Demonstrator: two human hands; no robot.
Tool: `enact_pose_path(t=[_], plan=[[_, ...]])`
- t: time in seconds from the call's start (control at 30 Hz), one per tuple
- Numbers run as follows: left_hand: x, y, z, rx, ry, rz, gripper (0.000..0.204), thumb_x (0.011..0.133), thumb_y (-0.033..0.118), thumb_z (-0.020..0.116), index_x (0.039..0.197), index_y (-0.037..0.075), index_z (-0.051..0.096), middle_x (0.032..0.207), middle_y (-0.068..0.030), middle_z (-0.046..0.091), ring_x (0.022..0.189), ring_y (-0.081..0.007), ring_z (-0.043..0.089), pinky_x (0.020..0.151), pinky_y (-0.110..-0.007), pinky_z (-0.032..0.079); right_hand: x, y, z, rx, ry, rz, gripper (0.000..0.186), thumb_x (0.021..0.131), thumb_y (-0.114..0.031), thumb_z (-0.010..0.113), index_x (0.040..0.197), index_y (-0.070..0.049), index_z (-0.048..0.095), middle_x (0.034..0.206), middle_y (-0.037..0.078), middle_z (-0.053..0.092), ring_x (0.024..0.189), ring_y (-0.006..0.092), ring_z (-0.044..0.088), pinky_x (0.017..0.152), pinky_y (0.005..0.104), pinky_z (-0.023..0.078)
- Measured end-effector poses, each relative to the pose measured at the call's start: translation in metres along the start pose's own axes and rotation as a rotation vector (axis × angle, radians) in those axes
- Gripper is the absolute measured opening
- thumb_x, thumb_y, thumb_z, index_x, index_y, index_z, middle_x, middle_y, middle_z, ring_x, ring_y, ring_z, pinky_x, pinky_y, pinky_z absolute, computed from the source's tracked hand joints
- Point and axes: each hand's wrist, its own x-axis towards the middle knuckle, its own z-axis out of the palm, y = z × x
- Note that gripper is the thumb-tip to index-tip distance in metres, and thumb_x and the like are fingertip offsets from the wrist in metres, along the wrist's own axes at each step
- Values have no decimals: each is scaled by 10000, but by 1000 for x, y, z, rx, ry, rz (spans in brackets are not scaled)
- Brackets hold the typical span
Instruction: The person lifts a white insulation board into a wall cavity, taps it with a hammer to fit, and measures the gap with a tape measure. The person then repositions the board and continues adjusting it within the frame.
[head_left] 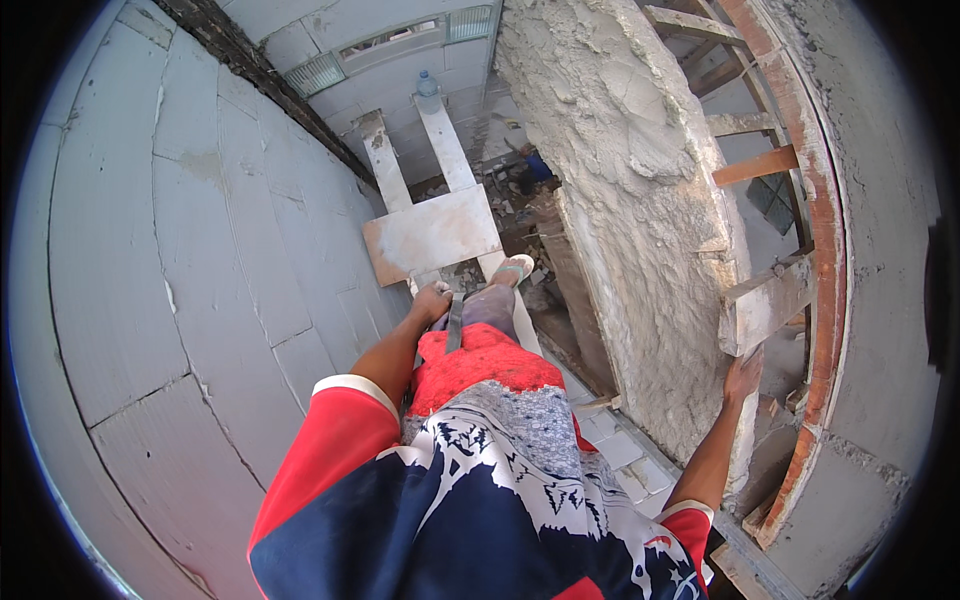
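Observation:
Close to my lap, my left hand is closed around a flat grey metal tool. Its narrow blade shows beside the fingers; the exact kind is unclear. My right arm reaches out to the right, where my right hand grips the lower end of a short, mortar-stained wooden board. The fingertips are partly hidden there. This board lies between a thick, roughly plastered wall and a curved wooden frame. Below me, a sandalled foot rests on a narrow plank.
A wide board lies across two narrow planks, with a large clear plastic bottle at the far end. Rubble covers the ground below. A grey block wall rises close on the left. Wooden crosspieces span the right-hand frame.

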Motion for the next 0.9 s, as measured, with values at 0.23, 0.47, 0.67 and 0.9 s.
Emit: enact_pose_path(t=[0.23, 0.47, 0.67, 0.9], plan=[[2, 21, -18, 133, -85, 12, 455, 883, 369, 657, 1204, 50, 705, 1151, -223, 732, 1093, -339, 701, 969, -409, 527, -13, -23, -14, 16, 6, 74, 720, 1013, -450, 505, 1585, -47, 336, 1607, 198, 377, 1505, 356, 310, 1223, 490, 224], [7, 45, -30, 71, -217, 7, 450, 940, 325, 651, 1253, 1, 662, 1181, -186, 722, 1110, -284, 685, 978, -382, 515, -23, -47, -32, 29, 70, 98, 706, 988, -429, 541, 1571, -71, 367, 1567, 200, 416, 1478, 368, 341, 1209, 517, 226], [24, 51, -31, 110, -291, 38, 433, 915, 347, 690, 1213, 33, 692, 1091, -142, 746, 1000, -231, 703, 909, -353, 540, -28, -69, -53, 8, 129, 139, 685, 977, -426, 561, 1553, -91, 403, 1533, 199, 449, 1449, 359, 373, 1197, 527, 233], [54, 113, -18, 174, -333, 1, 434, 958, 306, 667, 1309, 53, 634, 1120, -170, 737, 968, -236, 701, 859, -362, 542, -26, -78, -60, 50, 170, 193, 687, 960, -442, 583, 1529, -85, 440, 1506, 193, 477, 1441, 364, 379, 1200, 524, 227]])
